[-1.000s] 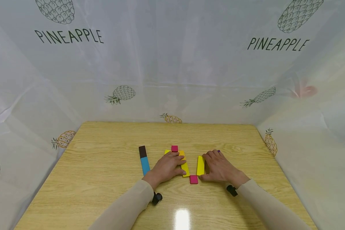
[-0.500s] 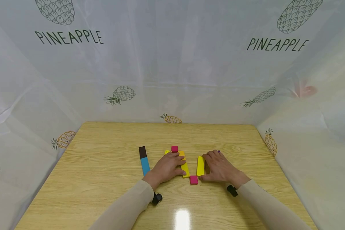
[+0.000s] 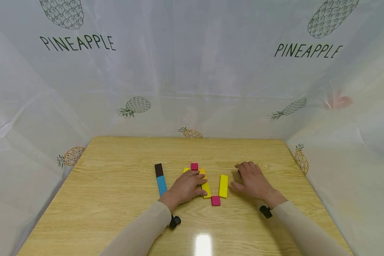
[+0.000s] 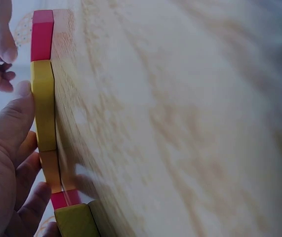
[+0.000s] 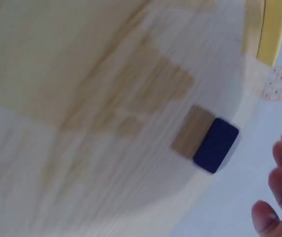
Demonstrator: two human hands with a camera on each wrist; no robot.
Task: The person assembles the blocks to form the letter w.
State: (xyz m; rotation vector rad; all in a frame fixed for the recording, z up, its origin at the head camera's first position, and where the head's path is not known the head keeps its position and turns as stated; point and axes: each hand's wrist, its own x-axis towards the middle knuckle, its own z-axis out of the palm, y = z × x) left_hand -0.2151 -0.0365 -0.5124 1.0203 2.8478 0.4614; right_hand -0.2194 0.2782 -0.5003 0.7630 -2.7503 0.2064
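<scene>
In the head view my left hand (image 3: 186,186) lies over a row of flat blocks. Its thumb and fingertips touch a yellow block (image 3: 206,188) and the orange block (image 3: 202,172) that adjoins it. A pink block (image 3: 194,166) shows beyond the fingers, beside a mostly covered yellow block (image 3: 186,169). Another pink block (image 3: 216,201) sits by the row's near end, with a leaning yellow block (image 3: 223,186) touching or almost touching it. My right hand (image 3: 254,181) is apart from that yellow block, fingers loosely bent, holding nothing. Near it, a dark navy block (image 5: 216,145) appears in the right wrist view.
To the left, a blue block (image 3: 161,185) extends from a dark brown block (image 3: 159,169), its near end hidden by my left hand. The wooden table (image 3: 115,213) meets a pineapple-printed curtain (image 3: 192,71) at the back and sides.
My right hand has let go of the right-hand yellow block and moved right, away from it. The purple corner seen beyond that hand is now hidden in the head view. My left hand stays put.
</scene>
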